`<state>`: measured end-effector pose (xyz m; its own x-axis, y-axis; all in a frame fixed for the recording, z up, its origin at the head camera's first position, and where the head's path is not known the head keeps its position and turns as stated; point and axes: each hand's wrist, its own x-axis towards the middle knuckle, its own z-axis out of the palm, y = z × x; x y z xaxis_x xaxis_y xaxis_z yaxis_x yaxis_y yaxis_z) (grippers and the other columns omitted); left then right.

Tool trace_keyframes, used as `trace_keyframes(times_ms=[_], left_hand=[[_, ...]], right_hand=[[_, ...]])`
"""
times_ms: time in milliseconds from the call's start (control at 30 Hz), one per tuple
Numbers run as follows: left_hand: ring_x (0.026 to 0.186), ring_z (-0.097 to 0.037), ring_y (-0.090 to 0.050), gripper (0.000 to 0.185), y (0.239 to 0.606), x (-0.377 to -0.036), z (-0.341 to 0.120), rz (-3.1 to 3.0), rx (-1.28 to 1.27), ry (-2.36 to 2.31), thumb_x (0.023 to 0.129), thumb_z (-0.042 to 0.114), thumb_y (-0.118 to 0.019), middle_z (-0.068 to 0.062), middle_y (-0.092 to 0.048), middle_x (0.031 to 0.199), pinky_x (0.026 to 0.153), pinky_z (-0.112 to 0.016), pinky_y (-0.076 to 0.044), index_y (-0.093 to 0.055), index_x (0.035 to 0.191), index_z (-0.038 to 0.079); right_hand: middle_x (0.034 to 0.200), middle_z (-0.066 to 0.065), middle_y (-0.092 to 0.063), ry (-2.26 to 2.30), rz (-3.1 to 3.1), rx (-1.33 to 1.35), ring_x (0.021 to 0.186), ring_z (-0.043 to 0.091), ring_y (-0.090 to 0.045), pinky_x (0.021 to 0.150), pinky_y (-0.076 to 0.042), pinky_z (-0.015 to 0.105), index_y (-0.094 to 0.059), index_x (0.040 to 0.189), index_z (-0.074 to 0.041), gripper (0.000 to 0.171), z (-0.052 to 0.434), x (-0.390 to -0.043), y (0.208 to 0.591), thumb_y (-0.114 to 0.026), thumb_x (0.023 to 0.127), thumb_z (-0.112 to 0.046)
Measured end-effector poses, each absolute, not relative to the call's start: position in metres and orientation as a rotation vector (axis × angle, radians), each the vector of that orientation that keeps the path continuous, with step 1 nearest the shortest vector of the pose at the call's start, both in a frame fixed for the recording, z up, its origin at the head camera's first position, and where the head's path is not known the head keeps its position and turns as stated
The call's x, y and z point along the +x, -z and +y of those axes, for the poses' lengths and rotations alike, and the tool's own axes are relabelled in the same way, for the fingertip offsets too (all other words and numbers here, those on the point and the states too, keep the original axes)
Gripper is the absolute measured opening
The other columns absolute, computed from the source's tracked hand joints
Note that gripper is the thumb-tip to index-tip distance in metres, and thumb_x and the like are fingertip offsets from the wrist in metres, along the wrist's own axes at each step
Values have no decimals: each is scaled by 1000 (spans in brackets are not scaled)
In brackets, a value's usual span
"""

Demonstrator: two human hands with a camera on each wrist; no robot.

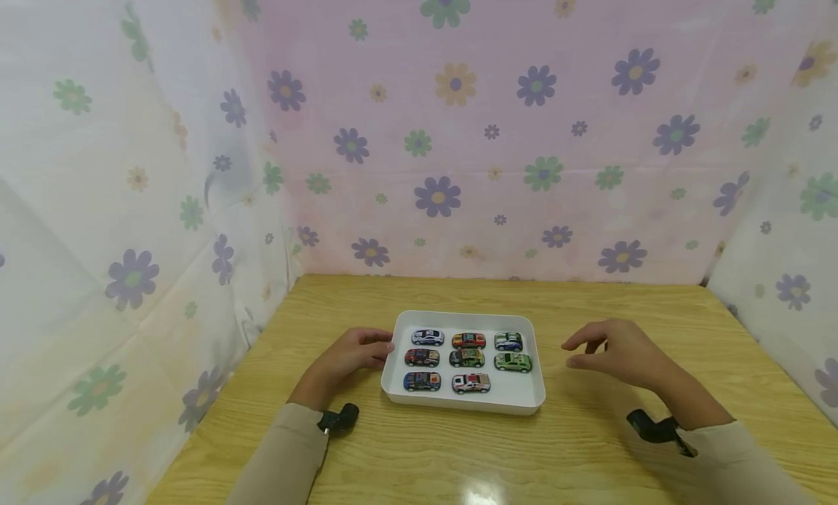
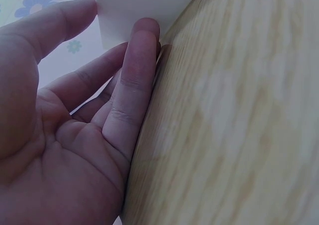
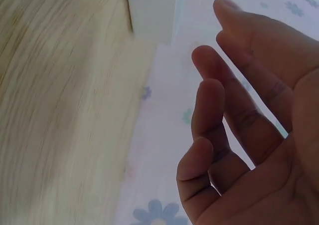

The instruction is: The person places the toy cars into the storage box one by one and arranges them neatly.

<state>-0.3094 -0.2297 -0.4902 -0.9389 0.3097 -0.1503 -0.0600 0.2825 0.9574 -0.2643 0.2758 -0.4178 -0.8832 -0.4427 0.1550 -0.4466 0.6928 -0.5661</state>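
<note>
A white tray (image 1: 511, 402) lies on the wooden table with several toy cars standing in loose rows inside it. Along its back are a white and blue car (image 1: 428, 337), a red and yellow car (image 1: 468, 340) and a green and white car (image 1: 508, 341). In front stand a blue car (image 1: 422, 380) and a white and red car (image 1: 471, 383). My left hand (image 1: 350, 356) touches the tray's left side, thumb and fingers against the outer wall (image 2: 139, 5). Beyond the right side, my right hand (image 1: 618, 356) hovers apart from the tray, fingers loosely bent, holding nothing.
The wooden table (image 1: 458, 454) extends around the tray on all sides. A flowered cloth (image 1: 491, 148) hangs behind it, with more cloth at the left and right. Each wrist bears a small black camera mount (image 1: 655, 426).
</note>
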Motion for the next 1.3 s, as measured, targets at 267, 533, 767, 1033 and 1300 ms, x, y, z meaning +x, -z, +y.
trace_keyframes(times_ms=[267, 533, 767, 1033, 1300], left_hand=[[107, -23, -72, 50, 490, -309, -227, 2264, 209, -1678, 98, 33, -73, -11, -71, 127, 91, -35, -62, -64, 137, 3], [108, -23, -71, 48, 492, -307, -224, 2252, 216, -1677, 99, 29, -72, -13, -70, 129, 92, -35, -61, -63, 138, 4], [107, -23, -71, 47, 492, -305, -224, 2271, 195, -1676, 99, 29, -72, -12, -70, 129, 91, -35, -62, -63, 138, 4], [106, -22, -72, 47, 486, -306, -225, 2296, 190, -1666, 98, 28, -73, -13, -70, 129, 91, -34, -61, -64, 137, 3], [107, -22, -71, 47, 484, -307, -227, 2302, 191, -1660, 98, 27, -73, -13, -70, 130, 91, -35, -61, -64, 137, 2]], right_hand=[[107, -7, -76, -903, -2909, 665, 85, -2, -62, 68, -53, 26, -80, 109, -25, 24, 315, -249, 421, -79, 91, -42], [107, -6, -76, -880, -2919, 653, 85, -3, -60, 65, -53, 26, -80, 110, -25, 20, 357, -232, 432, -78, 93, -35], [111, -6, -75, -919, -2946, 608, 90, -5, -60, 65, -54, 26, -79, 112, -24, 19, 382, -225, 442, -78, 94, -29], [117, -1, -74, -950, -3007, 563, 94, -6, -61, 68, -57, 25, -76, 120, -17, 28, 403, -219, 451, -78, 94, -26], [121, -1, -72, -1013, -3094, 556, 96, -9, -61, 70, -58, 25, -70, 130, -6, 40, 419, -214, 454, -76, 96, -26]])
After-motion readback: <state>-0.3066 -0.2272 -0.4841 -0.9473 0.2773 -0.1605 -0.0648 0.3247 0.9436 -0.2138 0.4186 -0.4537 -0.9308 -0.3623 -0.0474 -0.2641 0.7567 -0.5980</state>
